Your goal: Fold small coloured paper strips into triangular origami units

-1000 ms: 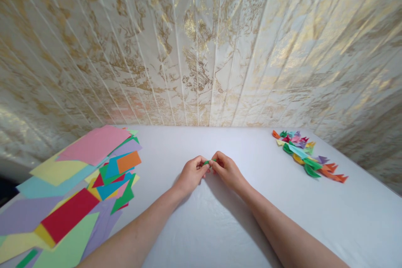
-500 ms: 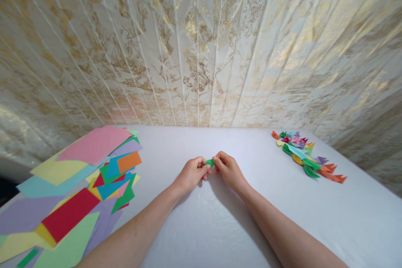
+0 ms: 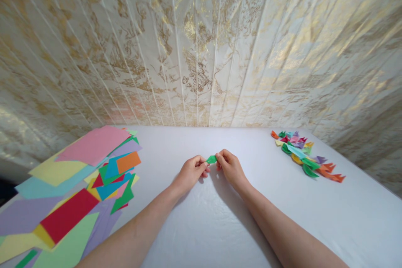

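Observation:
A small piece of folded green paper [image 3: 211, 159] is stretched between my two hands, above the middle of the white table [image 3: 201, 226]. My left hand [image 3: 192, 171] pinches its left end between thumb and fingers. At the right end, my right hand [image 3: 230, 168] has it pinched the same way. The paper looks flat and pointed toward the left; the fingertips cover both of its ends.
Sheets of coloured paper lie overlapping along the left side, among them a pink sheet [image 3: 97, 144], a red sheet [image 3: 69, 216] and an orange piece [image 3: 128, 162]. Several folded paper figures [image 3: 309, 162] lie at the right. A gold-patterned curtain [image 3: 201, 50] hangs behind the table.
The green paper shows more between the fingers, first as a thin strip, then a rounded piece, now a flat pointed one. My right hand has shifted slightly right and away.

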Demonstrator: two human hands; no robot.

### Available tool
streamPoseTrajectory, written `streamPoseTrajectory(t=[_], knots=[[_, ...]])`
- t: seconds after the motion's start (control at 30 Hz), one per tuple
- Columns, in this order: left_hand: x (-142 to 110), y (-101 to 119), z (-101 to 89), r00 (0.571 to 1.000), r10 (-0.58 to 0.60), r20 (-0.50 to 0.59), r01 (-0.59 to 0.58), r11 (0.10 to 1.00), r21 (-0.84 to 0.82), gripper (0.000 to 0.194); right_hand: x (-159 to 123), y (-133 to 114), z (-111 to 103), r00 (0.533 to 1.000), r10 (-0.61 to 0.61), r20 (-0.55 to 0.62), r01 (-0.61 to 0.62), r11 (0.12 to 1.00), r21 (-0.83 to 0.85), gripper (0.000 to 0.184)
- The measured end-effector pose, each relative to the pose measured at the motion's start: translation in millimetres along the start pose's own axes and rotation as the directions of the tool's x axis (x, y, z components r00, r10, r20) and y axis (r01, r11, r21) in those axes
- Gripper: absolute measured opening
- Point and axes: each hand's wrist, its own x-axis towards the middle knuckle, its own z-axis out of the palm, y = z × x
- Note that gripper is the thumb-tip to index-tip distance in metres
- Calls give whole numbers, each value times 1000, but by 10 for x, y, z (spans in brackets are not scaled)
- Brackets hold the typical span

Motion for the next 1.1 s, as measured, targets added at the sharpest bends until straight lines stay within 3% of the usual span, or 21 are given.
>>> streamPoseTrajectory(t=[0.27,0.57,0.8,1.1], knots=[[16,-70,-14,998,60,-20,-62,996,-65,23,-48,-29,39,994,-55,96,56,998,-8,28],[-9,-92,31,991,122,-59,-119,992,51,17,-92,-102,68,978,-152,145,174,972,-160,11],[-42,-27,35,982,183,-39,-176,974,144,17,-116,-118,87,983,-124,136,151,964,-217,11],[-21,-14,36,991,113,-65,-110,992,56,20,-82,-103,49,995,-33,92,49,984,-171,21]])
